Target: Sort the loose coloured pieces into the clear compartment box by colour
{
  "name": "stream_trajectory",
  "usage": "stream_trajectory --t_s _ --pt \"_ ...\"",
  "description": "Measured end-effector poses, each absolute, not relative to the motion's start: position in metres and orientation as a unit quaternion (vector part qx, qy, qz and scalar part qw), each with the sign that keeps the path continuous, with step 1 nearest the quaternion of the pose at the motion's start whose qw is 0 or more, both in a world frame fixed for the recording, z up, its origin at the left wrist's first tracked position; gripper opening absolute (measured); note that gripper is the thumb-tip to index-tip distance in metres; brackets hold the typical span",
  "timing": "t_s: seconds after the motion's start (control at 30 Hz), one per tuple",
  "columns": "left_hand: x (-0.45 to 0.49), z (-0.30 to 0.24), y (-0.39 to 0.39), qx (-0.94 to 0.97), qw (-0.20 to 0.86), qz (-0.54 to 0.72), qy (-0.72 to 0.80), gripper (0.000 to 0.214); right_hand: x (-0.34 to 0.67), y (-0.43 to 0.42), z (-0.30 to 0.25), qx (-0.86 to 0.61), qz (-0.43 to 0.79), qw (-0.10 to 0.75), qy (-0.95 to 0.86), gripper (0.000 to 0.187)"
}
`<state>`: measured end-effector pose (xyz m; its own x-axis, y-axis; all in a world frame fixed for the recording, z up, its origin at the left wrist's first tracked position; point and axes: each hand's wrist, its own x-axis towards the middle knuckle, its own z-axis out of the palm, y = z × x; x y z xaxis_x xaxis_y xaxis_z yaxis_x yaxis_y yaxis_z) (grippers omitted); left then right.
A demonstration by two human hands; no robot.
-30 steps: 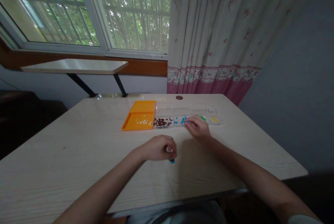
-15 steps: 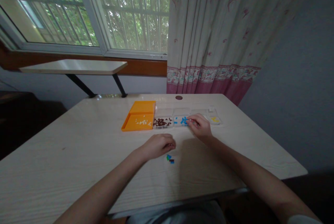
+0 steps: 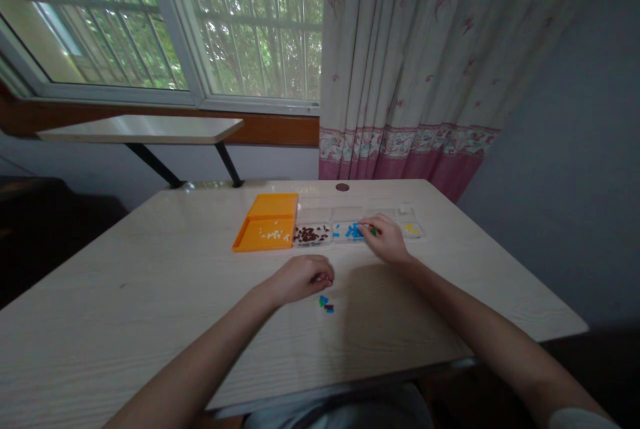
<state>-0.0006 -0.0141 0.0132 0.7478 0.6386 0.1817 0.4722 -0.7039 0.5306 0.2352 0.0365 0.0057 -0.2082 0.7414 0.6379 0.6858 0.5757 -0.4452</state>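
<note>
My right hand (image 3: pixel 386 238) has its fingertips pinched at the small blue pieces (image 3: pixel 353 231) in a clear compartment box (image 3: pixel 345 241). A spot of green shows between its fingers; I cannot tell whether it is held or lies behind. My left hand (image 3: pixel 304 278) rests just above the desk in front of the box, fingers curled together. What it holds, if anything, is hidden. Close to its fingertips lies a little group of building pieces: a green one (image 3: pixel 321 302), a blue one (image 3: pixel 325 300) and a dark brown one (image 3: pixel 329 307).
An orange open case (image 3: pixel 242 237) holding small white pieces (image 3: pixel 275 235) stands left of the box. Dark brown pieces (image 3: pixel 310 236) and yellow pieces (image 3: pixel 411 228) fill other compartments. A raised shelf (image 3: pixel 145 128) is at the back left of the desk (image 3: pixel 165 296).
The right hand's fingers have shifted slightly among the blue pieces, and green now shows between them. My left hand has moved a touch left. The little group on the desk is unmoved.
</note>
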Motion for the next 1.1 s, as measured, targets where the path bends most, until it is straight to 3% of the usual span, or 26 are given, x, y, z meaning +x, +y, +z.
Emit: stream_trajectory --t_s 0.2,0.3,0.57,1.1 --pt "0.005 0.007 -0.010 0.793 0.390 0.279 0.377 0.018 0.239 0.043 0.001 -0.512 0.027 0.380 -0.770 0.022" --pt "0.006 0.004 -0.008 0.738 0.418 0.336 0.410 0.021 0.235 0.039 0.002 -0.494 0.031 0.375 -0.784 0.022" --pt "0.008 0.002 -0.007 0.725 0.377 0.385 0.429 0.021 0.208 0.009 -0.001 -0.364 0.098 0.322 -0.868 0.016" --pt "0.008 0.004 -0.007 0.746 0.332 0.387 0.428 0.017 0.200 0.002 -0.003 -0.328 0.109 0.370 -0.862 0.016"
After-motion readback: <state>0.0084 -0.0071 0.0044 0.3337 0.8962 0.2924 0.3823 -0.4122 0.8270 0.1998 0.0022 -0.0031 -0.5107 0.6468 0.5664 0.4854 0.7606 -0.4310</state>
